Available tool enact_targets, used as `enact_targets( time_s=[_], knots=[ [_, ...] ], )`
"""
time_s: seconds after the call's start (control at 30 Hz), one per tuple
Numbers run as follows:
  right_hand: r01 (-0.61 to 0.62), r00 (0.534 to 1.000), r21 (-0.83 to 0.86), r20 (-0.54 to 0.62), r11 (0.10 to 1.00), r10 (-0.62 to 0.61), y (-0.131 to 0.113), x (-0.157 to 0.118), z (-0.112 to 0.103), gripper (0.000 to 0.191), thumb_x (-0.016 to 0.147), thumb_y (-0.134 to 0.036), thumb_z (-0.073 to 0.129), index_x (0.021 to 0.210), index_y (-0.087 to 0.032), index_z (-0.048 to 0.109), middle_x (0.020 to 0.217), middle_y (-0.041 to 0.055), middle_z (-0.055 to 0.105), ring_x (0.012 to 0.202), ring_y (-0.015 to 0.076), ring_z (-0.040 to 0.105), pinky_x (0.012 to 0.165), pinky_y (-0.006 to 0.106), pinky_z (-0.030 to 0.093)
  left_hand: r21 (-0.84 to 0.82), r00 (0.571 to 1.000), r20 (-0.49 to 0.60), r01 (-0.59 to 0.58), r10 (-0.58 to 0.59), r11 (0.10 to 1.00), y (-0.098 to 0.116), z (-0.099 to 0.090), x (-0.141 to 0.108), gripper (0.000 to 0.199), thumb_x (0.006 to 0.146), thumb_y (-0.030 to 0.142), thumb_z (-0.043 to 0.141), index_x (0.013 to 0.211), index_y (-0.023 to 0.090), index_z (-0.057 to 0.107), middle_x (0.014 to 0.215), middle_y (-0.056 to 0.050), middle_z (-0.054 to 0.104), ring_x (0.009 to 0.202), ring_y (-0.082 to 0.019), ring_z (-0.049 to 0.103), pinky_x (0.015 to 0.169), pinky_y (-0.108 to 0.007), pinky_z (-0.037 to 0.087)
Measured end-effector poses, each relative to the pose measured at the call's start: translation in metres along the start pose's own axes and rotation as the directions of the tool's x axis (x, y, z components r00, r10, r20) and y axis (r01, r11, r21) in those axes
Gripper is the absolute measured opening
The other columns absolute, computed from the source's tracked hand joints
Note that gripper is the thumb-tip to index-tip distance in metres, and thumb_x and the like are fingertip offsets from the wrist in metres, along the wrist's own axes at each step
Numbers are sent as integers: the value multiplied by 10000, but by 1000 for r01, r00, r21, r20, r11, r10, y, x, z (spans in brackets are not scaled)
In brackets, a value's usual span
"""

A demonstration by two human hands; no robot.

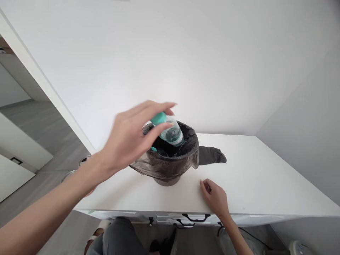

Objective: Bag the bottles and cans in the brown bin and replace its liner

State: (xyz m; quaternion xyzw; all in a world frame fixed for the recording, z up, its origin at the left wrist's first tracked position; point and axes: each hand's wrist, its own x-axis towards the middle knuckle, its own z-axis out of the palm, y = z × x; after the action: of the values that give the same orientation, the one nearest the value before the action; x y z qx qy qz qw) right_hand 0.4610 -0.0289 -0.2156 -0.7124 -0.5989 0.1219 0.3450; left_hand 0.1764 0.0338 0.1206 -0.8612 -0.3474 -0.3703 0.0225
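My left hand (130,132) is slightly blurred above the bin, thumb and fingers around a clear plastic bottle (174,135) with a teal cap. The bottle is tilted, its base over the mouth of the bin. A dark translucent bag (164,168) lines the small bin (167,182) and hangs over its rim. Something teal shows inside the bag, too hidden to name. My right hand (216,196) rests near the front edge of the white tabletop (244,177), fingers curled and nothing visible in them.
A folded dark bag or cloth (212,155) lies right of the bin. White walls (172,63) rise behind and at right. Jar-like rims (84,160) show beyond the tabletop's left edge. Drawers with black handles (196,217) are below the front edge; a black cable (255,238) runs at lower right.
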Motion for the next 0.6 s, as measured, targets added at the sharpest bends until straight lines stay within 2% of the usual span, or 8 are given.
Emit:
enact_targets(
  time_s=[0.07, 0.2, 0.3, 0.37, 0.4, 0.47, 0.53, 0.6],
  knots=[
    [8, 1000, -5, -1, 1000, -8, 0, 1, 0, 503, 1041, -631, 423, 741, -245, 540, 622, -17, 601, 578, 163, 533, 605, 270, 333, -113, 997, 61, -43, 50, 993, -4, 22, 5, 358, 1022, 409, 621, 1363, 319, 680, 1213, -16, 788, 1183, -232, 725, 1059, -405, 571],
    [35, 999, -10, -12, 999, -35, -3, 1, -1, 516, 1048, -628, 397, 743, -242, 552, 622, -7, 620, 569, 162, 540, 594, 263, 340, -290, 972, 229, 23, 46, 957, -18, 58, 9, 368, 998, 309, 628, 1357, 266, 699, 1245, -29, 795, 1190, -218, 728, 1075, -371, 560],
    [43, 999, -9, -23, 999, -43, -6, 1, -3, 543, 1049, -650, 373, 737, -244, 554, 623, -1, 627, 564, 164, 543, 591, 268, 342, -299, 901, 429, 76, 63, 951, -28, 72, 8, 412, 961, 283, 655, 1370, 265, 707, 1295, -22, 786, 1208, -225, 730, 1083, -350, 552],
    [37, 999, -3, -23, 999, -37, -7, 1, -3, 562, 1045, -669, 364, 734, -245, 562, 621, 2, 629, 561, 167, 546, 588, 272, 343, -283, 843, 531, 81, 85, 956, -33, 72, 6, 394, 981, 329, 631, 1361, 275, 721, 1352, -12, 761, 1247, -232, 716, 1093, -341, 542],
    [33, 999, 2, -22, 999, -33, -8, 1, -4, 569, 1043, -677, 362, 733, -245, 565, 619, 3, 629, 560, 167, 546, 587, 274, 344, -279, 836, 542, 82, 87, 957, -35, 69, 5, 387, 1005, 371, 600, 1361, 285, 725, 1381, -4, 745, 1271, -235, 704, 1097, -339, 537],
    [26, 999, 10, -20, 1000, -26, -9, 1, -4, 577, 1038, -690, 362, 734, -245, 567, 619, 5, 628, 559, 167, 544, 589, 275, 346, -257, 870, 491, 100, 41, 961, -38, 59, 2, 417, 1052, 459, 510, 1385, 308, 711, 1424, 11, 719, 1316, -243, 674, 1102, -349, 530],
    [18, 1000, 21, -13, 1000, -18, -10, 0, -5, 580, 1032, -703, 366, 735, -244, 560, 619, 3, 622, 560, 166, 541, 591, 275, 345, -193, 922, 383, 137, -54, 972, -42, 42, -3, 477, 1076, 522, 426, 1430, 321, 676, 1457, 11, 695, 1350, -260, 641, 1100, -374, 527],
    [7, 1000, 26, -8, 1000, -7, -11, 0, -5, 593, 1023, -723, 366, 727, -244, 552, 612, 2, 611, 558, 166, 536, 589, 275, 342, -81, 949, 265, 199, -172, 977, -50, 23, -11, 533, 1084, 559, 359, 1487, 327, 620, 1499, 2, 663, 1382, -279, 599, 1086, -400, 529]
  ],
)
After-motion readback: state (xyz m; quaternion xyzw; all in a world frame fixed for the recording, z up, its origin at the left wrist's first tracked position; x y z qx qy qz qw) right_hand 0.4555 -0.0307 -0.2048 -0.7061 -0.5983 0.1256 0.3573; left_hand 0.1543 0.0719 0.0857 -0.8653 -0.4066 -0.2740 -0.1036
